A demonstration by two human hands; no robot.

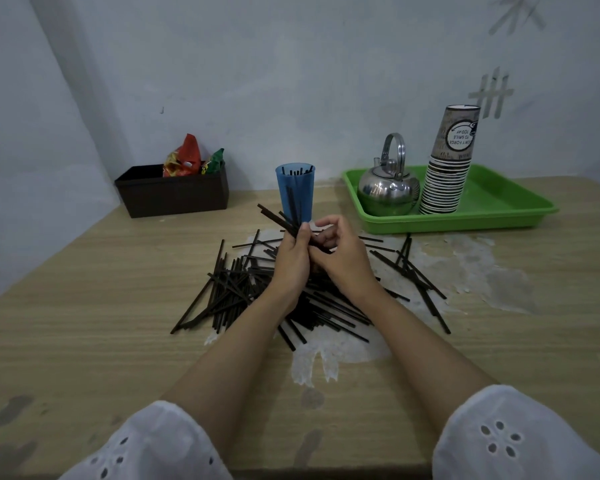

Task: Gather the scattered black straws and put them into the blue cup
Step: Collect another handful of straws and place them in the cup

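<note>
Mid-frame, left hand (291,261) and right hand (340,258) grip a straw bundle (278,218); next, tip it into the blue cup (295,192).

Above a scattered pile of thin black plastic straws (232,289) on the pale wood-grain table (84,306), the left hand (291,261) and right hand (340,254) together gripped a small bundle of straws (278,218) just before the translucent blue plastic cup (295,195) (several straws stood inside). A green plastic tray (499,209) at the right carried a steel kettle (385,192).
</note>
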